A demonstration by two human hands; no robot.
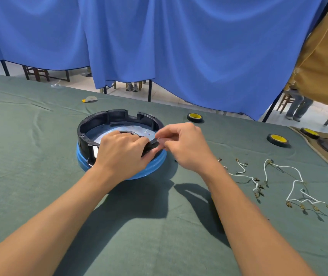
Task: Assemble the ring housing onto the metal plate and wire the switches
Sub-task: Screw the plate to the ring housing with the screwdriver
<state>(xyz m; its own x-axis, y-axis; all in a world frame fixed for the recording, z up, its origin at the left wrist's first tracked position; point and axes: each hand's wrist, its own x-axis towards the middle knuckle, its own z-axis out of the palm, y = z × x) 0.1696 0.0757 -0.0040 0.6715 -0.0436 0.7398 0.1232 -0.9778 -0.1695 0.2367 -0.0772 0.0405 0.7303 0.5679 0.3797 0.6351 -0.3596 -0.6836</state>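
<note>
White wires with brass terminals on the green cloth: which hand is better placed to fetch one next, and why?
Probably the right hand: the white wires with brass terminals lie just right of its wrist. The left hand grips the black plastic ring housing, farther away, and can steady it.

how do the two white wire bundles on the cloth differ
The left wire bundle is shorter and lies nearer the right hand; the right wire bundle is longer and fans into four terminals at its near end. Both are white with brass terminals, loose on the green cloth, untouched.
</note>
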